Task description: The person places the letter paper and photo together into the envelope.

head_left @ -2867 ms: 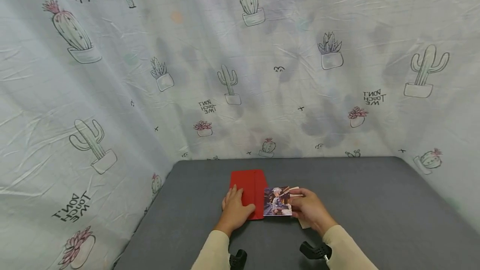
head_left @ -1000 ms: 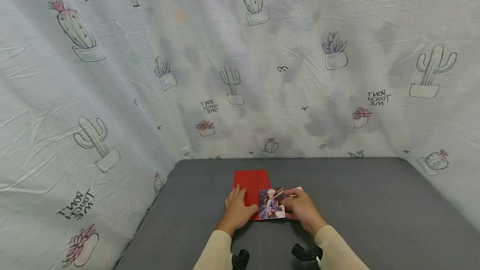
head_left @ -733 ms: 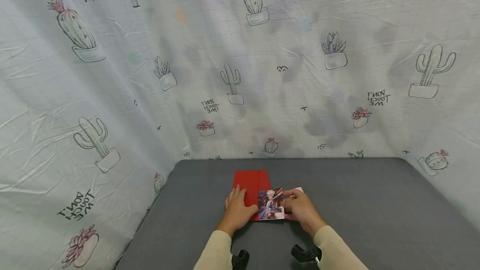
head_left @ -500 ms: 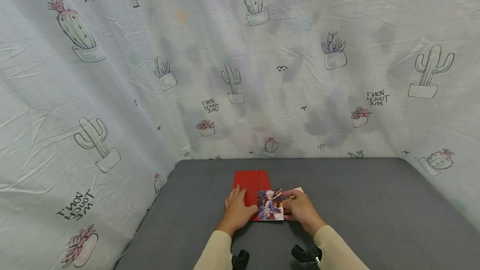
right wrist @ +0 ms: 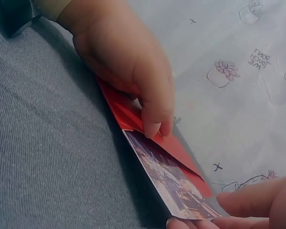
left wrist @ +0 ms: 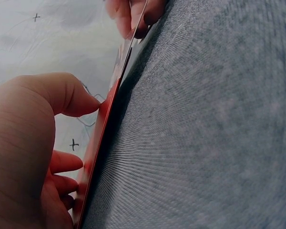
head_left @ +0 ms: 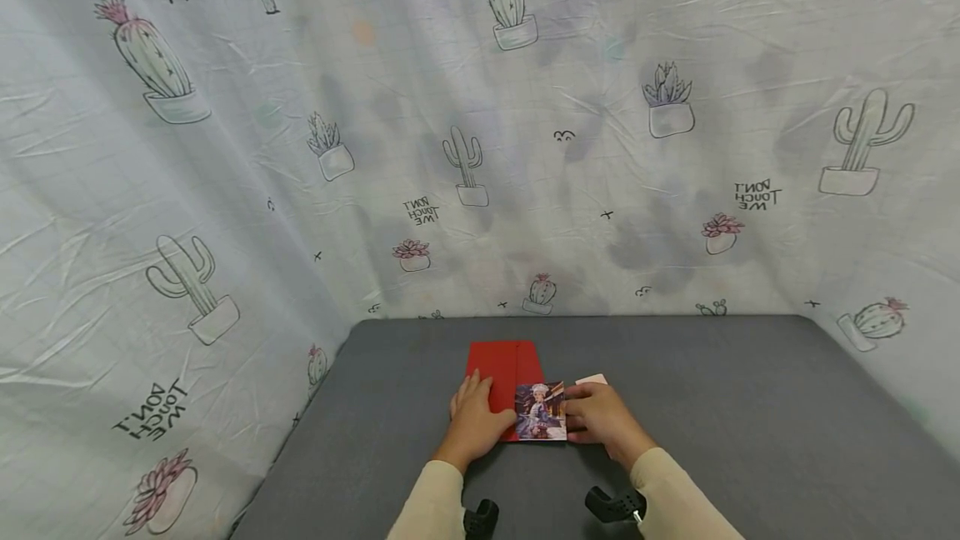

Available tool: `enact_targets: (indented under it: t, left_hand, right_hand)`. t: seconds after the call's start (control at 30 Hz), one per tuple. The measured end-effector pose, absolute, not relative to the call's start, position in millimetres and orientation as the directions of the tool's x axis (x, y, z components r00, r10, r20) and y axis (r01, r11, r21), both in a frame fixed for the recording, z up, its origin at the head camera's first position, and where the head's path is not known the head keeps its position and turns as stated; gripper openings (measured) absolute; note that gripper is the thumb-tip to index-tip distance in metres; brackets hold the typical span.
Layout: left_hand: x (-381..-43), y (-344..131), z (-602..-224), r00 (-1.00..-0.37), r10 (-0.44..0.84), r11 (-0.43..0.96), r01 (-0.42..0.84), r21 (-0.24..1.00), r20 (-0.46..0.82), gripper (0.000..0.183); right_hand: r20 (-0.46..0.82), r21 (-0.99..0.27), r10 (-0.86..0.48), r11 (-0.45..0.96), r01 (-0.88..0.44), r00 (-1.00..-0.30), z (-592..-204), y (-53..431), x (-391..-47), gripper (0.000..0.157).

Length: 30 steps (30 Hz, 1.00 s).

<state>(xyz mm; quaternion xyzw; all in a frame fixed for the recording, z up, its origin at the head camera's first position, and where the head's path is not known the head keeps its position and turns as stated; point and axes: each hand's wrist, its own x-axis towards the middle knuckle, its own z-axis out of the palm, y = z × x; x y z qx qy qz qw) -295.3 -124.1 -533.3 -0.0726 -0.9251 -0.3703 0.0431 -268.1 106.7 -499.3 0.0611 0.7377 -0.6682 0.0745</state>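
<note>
A red envelope (head_left: 504, 361) lies on the grey table, its flap side to the right. My left hand (head_left: 477, 419) rests on the envelope's body with fingers extended, the thumb tip pressing near the opening, as the left wrist view also shows. A glossy picture card (head_left: 540, 412) of a figure in a white hat overlaps the flap, its left edge right at the pocket's mouth. My right hand (head_left: 600, 417) pinches the card's right edge; in the right wrist view the fingertips (right wrist: 229, 202) sit at the card's outer end. Behind that hand, a pale card (head_left: 592, 379) is mostly hidden.
The grey cloth-covered table (head_left: 750, 407) stretches to both sides and behind the envelope. A white curtain (head_left: 480, 148) printed with cacti hangs around the back and sides. Black wrist mounts (head_left: 615, 505) sit beneath both sleeves.
My right hand has moved left with the picture card, which now overlaps the envelope's flap instead of lying mostly beside it. The left hand has stayed on the envelope.
</note>
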Motion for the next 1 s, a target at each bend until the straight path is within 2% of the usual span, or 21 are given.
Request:
enact_targets:
  t: [1.0]
  left_hand:
    - [-295.7, -125.0, -531.1, -0.984, 0.116, 0.709, 0.179, 0.682, 0.137, 0.084]
  right_hand:
    - [-0.17, -0.983, -0.039, 0.081, 0.167, -0.985, -503.1, 102.4, -272.5, 0.037]
